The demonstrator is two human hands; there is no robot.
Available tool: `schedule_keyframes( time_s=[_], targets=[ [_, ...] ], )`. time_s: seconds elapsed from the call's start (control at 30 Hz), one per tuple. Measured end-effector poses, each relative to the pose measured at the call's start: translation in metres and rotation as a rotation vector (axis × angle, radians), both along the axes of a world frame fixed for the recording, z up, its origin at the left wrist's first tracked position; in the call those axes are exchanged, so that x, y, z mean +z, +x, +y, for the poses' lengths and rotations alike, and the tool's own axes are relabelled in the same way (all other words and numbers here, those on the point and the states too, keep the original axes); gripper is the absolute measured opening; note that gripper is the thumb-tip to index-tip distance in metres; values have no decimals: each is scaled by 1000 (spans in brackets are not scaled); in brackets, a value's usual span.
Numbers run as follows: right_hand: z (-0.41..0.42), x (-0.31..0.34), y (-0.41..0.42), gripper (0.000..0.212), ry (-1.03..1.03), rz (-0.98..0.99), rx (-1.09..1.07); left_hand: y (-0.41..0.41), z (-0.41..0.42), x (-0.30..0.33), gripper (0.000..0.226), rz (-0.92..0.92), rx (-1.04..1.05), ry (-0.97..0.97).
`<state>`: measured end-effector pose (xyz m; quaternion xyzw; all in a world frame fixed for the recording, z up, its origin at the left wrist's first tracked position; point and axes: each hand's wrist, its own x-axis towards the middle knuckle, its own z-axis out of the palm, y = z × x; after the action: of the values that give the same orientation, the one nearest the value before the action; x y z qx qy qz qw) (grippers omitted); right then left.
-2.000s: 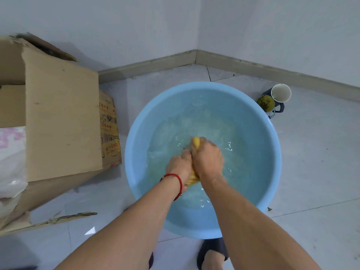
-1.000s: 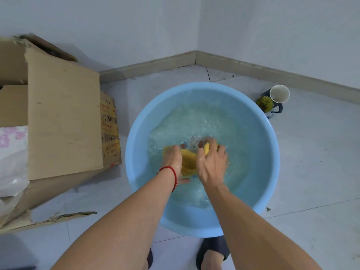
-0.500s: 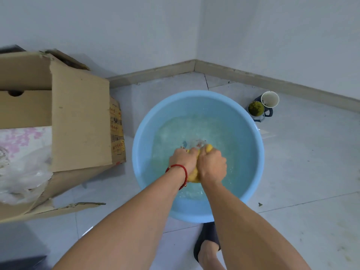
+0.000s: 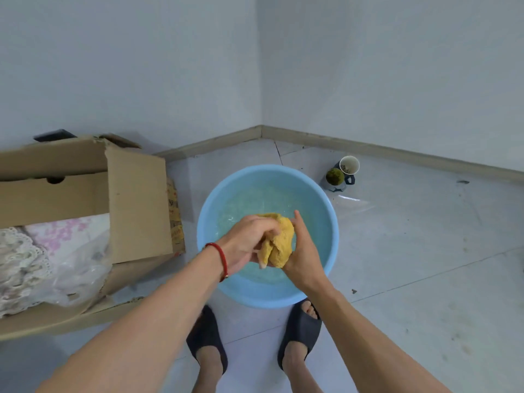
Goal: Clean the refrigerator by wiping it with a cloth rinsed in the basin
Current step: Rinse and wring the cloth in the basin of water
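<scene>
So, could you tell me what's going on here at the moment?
A person stands over a blue basin of water on the floor, holding a yellow cloth above it with both hands. The left hand grips the bunched cloth from one side, and the right hand holds it from the other. An open cardboard box sits to the left, and a white cup stands beyond the basin. No refrigerator is in view.

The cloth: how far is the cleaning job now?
The rinse looks done: the yellow cloth is up out of the water in the blue basin. In hand: the left hand and right hand grip it above the basin. Left: wiping the refrigerator, which is not in view.
</scene>
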<state>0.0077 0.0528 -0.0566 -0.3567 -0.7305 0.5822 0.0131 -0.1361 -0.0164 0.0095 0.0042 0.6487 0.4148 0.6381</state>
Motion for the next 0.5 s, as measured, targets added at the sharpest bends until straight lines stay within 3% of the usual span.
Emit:
schedule_keyframes(
  time_s=[0.1, 0.17, 0.23, 0.3, 0.43, 0.5],
  targets=[
    [18, 17, -14, 44, 65, -78, -16, -23, -27, 12, 58, 73, -95, 1],
    [31, 36, -17, 39, 121, -131, 58, -31, -43, 9, 68, 293, -244, -29],
    [38, 50, -17, 42, 67, -109, 67, -18, -49, 4, 75, 385, -421, -36],
    [37, 64, -19, 44, -119, -49, 12, 2, -44, 0, 80, 414, -464, -44],
    [37, 89, -16, 47, -472, -21, -86, 26, -22, -1, 44, 360, -162, 104],
    [49, 102, -4, 40, -721, 51, -7, 25, -20, 5, 39, 338, -101, 92]
  ],
)
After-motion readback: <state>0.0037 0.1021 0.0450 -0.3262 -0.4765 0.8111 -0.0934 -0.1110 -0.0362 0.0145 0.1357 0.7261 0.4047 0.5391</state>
